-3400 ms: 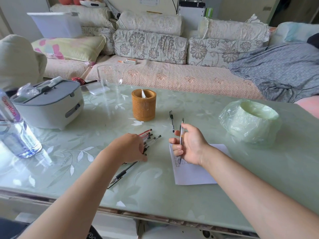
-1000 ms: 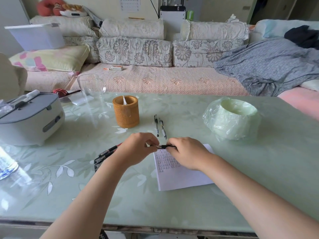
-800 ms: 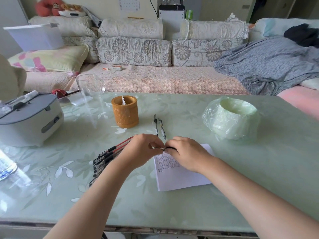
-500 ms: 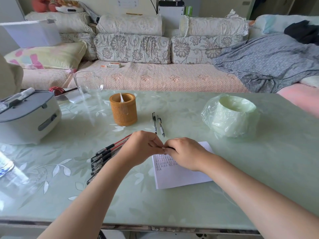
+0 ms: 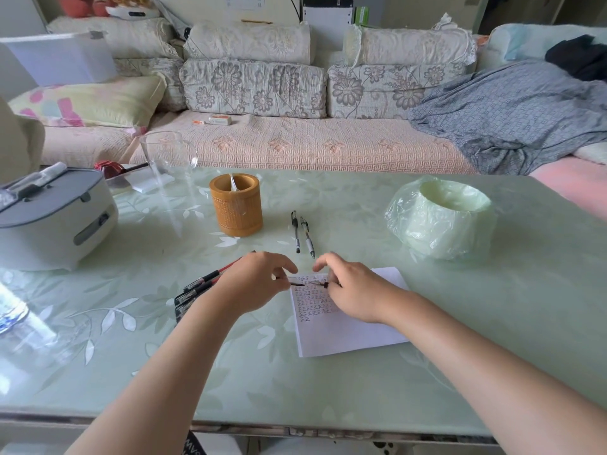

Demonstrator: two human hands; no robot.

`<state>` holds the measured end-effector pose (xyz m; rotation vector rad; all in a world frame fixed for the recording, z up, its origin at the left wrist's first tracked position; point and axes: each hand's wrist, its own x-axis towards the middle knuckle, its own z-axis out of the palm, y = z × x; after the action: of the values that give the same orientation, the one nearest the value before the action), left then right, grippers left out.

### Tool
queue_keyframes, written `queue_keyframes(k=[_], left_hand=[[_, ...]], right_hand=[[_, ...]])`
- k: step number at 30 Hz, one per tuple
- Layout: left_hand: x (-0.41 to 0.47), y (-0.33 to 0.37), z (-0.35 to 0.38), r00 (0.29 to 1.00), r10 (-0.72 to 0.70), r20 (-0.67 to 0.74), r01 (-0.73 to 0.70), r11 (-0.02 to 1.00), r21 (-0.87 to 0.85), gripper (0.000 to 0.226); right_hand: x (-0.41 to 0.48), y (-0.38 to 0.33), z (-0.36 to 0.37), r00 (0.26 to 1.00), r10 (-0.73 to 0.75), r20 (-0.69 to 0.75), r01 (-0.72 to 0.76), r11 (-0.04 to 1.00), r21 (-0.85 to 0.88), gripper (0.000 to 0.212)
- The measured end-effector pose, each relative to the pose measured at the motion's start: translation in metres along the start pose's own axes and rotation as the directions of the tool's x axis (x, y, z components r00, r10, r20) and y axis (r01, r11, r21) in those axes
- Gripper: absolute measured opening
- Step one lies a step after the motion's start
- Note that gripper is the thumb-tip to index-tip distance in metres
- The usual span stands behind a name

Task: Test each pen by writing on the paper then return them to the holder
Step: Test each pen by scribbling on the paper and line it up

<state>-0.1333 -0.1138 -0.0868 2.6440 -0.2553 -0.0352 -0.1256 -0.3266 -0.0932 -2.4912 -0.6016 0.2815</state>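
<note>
Over the far edge of the paper [image 5: 345,333], my left hand [image 5: 259,284] pinches 1 dark piece [image 5: 297,284] and my right hand [image 5: 354,290] pinches the pen [image 5: 323,284]. The 2 parts sit just apart; I cannot tell which is the cap.

Procedure: keep both fingers' grips firm, lower the tip onto blank paper below the written rows, and stroke lightly.

Count:
- 1 holder [image 5: 236,205], beyond the paper.
- 2 loose pens [image 5: 302,234], beyond the paper.
- 1 bundle [image 5: 200,287], left of the paper, number hidden.

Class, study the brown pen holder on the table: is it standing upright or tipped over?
Upright: the brown cylindrical pen holder stands on its flat base on the pale green leaf-patterned table, with its open mouth facing up.
</note>
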Motion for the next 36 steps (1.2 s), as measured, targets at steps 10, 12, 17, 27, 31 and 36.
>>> queue_keyframes(k=[10, 12, 17, 27, 31, 36], left_hand=[[0.003, -0.004, 0.010, 0.997, 0.077, 0.025, -0.081, 0.979, 0.185, 0.020], [0.004, -0.006, 0.012, 0.996, 0.090, 0.022, -0.093, 0.979, 0.181, 0.029], [0.008, -0.007, 0.013, 0.993, 0.118, 0.004, -0.118, 0.983, 0.139, 0.032], [0.012, -0.007, 0.023, 0.984, 0.146, 0.099, -0.156, 0.982, 0.102, 0.055], [0.014, -0.006, 0.022, 0.981, 0.165, 0.102, -0.175, 0.979, 0.103, 0.059], [0.015, -0.003, 0.023, 0.972, 0.203, 0.121, -0.211, 0.975, 0.063, 0.050]], right_hand=[[0.002, 0.005, 0.012, 0.992, 0.117, 0.048, -0.114, 0.661, 0.742, 0.051], [0.003, 0.004, 0.014, 0.993, 0.108, 0.043, -0.104, 0.652, 0.751, 0.057], [0.001, 0.001, 0.022, 0.996, 0.092, -0.013, -0.050, 0.651, 0.758, 0.018], [-0.002, -0.001, 0.029, 0.990, 0.141, -0.017, -0.094, 0.742, 0.664, 0.019], [-0.004, 0.003, 0.033, 0.995, 0.094, -0.020, -0.060, 0.768, 0.637, 0.018], [-0.003, 0.009, 0.037, 0.999, 0.015, -0.037, 0.010, 0.805, 0.593, 0.027]])
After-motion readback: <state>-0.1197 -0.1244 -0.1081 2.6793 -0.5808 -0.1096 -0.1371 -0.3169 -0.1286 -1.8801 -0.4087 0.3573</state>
